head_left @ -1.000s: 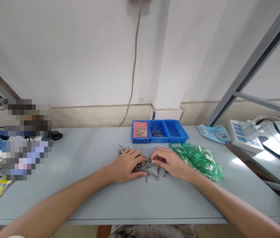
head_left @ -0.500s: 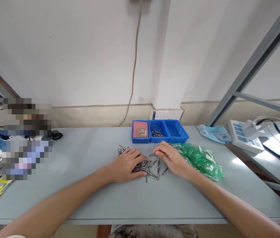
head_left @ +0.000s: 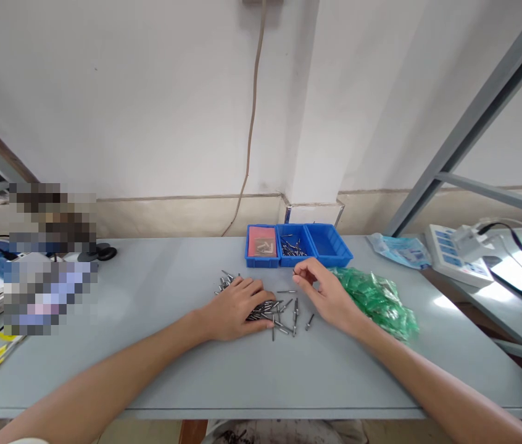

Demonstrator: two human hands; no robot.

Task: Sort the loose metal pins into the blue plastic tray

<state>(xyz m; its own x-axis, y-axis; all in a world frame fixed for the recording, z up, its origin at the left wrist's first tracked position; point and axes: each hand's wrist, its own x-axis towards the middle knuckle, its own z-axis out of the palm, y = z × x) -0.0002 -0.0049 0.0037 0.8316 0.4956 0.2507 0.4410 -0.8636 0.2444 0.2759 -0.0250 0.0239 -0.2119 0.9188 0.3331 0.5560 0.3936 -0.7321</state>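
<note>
Under the left grip (head_left: 239,309), metal pins (head_left: 265,309), partly covered

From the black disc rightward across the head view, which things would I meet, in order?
Black disc, left hand, metal pins between the hands, right hand, green plastic, white power strip.

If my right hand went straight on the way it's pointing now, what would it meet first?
Most likely the near wall of the middle blue bin, just beyond the right hand's knuckles. Depth is hard to judge from this single view, so it might pass above the rim.
</note>
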